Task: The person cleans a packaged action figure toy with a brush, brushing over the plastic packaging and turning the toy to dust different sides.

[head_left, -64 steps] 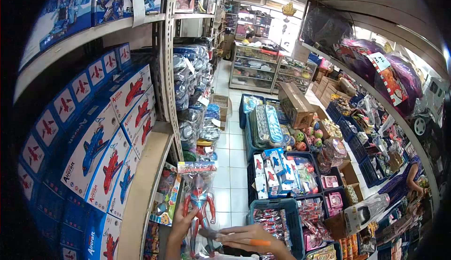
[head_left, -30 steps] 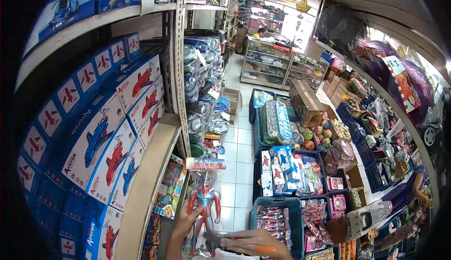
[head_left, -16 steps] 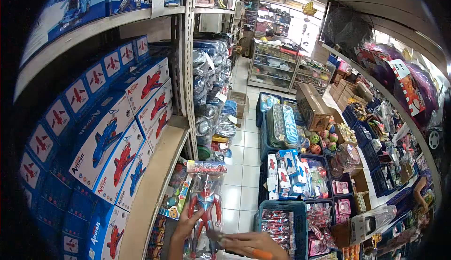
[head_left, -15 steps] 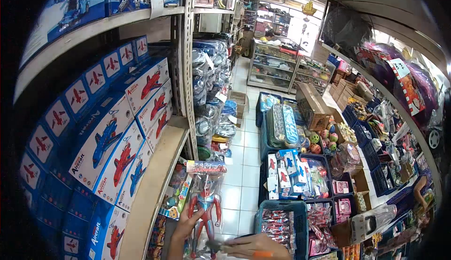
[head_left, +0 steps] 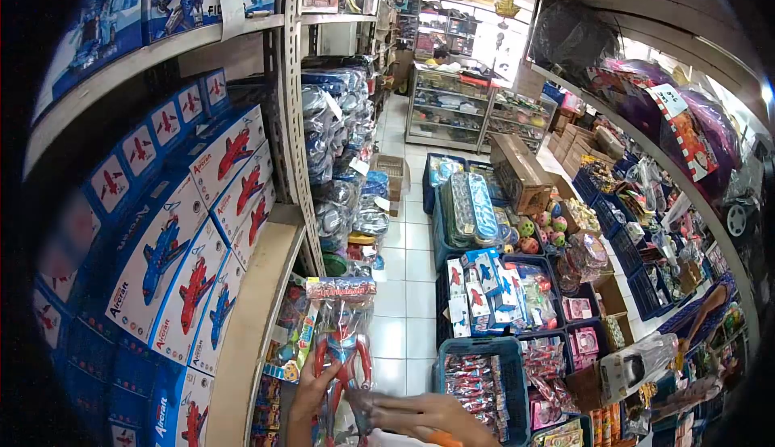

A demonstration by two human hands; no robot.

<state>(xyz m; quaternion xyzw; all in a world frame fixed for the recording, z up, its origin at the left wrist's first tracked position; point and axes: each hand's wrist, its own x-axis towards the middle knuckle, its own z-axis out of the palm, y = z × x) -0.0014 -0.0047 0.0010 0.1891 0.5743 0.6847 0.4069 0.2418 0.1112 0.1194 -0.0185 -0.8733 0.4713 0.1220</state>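
My left hand (head_left: 308, 390) is clamped on the edge of a plastic-bagged red-and-silver superhero figure (head_left: 345, 352), upright in front of me, while my right hand (head_left: 428, 416) closes round an orange-handled tool (head_left: 445, 438) whose dark, blurred tip lies over the figure's legs, though I cannot tell if it touches the bag. Close on my left stand stacked Aircraft boxes (head_left: 157, 269), and to my right a teal crate (head_left: 521, 390) holds small packets. Further along come a cardboard carton (head_left: 521, 176) and, beyond it, a glass display counter (head_left: 448, 108)
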